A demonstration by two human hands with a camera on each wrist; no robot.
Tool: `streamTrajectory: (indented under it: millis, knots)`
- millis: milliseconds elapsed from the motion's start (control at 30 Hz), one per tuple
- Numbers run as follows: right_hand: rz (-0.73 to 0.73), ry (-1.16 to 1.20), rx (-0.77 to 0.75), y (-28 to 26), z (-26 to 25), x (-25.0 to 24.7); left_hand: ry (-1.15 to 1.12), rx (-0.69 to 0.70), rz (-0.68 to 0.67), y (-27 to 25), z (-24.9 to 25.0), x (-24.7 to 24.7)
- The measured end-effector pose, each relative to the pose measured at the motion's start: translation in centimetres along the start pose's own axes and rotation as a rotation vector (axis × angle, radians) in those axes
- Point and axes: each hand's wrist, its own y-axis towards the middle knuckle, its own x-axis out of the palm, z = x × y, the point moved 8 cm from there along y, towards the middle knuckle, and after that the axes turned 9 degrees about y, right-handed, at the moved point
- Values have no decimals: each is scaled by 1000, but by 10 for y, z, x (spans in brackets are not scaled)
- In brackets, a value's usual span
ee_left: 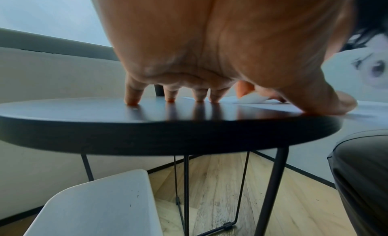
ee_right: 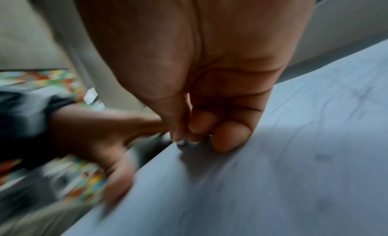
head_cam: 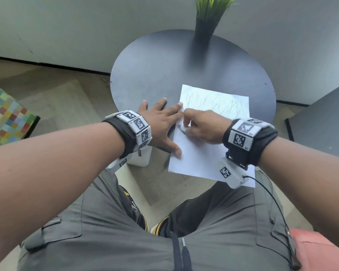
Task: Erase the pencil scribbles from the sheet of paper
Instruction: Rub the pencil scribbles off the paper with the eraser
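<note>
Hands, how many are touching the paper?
2. The left hand presses the sheet of paper's left edge with thumb and forefinger; the right hand rubs a white eraser on it.

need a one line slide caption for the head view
Right hand rubs a white eraser over a scribbled sheet of paper while the left hand steadies it.

- A round dark table [head_cam: 157, 75] fills the middle of the head view; the left wrist view shows its thick edge and thin black metal legs on a pale wood floor.
- A white sheet of paper [head_cam: 204, 157] lies on the table's lower right part, its near edge hanging past the rim; faint pencil scribbles [head_cam: 213, 104] cross its upper half.
- A black vase [head_cam: 203, 30] of green grass stands at the table's far edge, top centre.
- The left hand [head_cam: 160, 124] rests spread on the tabletop, thumb and forefinger on the paper's left edge.
- The right hand [head_cam: 202, 126] presses a white eraser [head_cam: 182, 128] to the sheet.
</note>
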Motion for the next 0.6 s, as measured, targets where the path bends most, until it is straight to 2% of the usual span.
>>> streamTrajectory:
  millis: [67, 100, 167, 267, 333, 433, 467, 600]
  knots:
    - [-112, -42, -77, -10, -14, 19, -7, 5, -8, 0, 1, -1]
    - [-123, -46, -94, -11, -16, 20, -4, 6, -12, 1, 2, -1]
    - [-22, -37, -40, 1, -6, 5, 13, 7, -16, 1, 2, -1]
    - [170, 14, 132, 11, 21, -23, 24, -6, -30, 1, 1, 0]
    - [126, -11, 63, 4, 7, -10, 23, -2, -28, 1, 2, 0]
    - [-53, -40, -131, -13, -24, 23, -4, 7, -23, 1, 3, -1]
    - [-55, -46, -143, -11, -24, 20, -5, 7, -20, 1, 3, -1]
    - [157, 0, 67, 11, 17, -16, 42, -6, -9, 2, 2, 0]
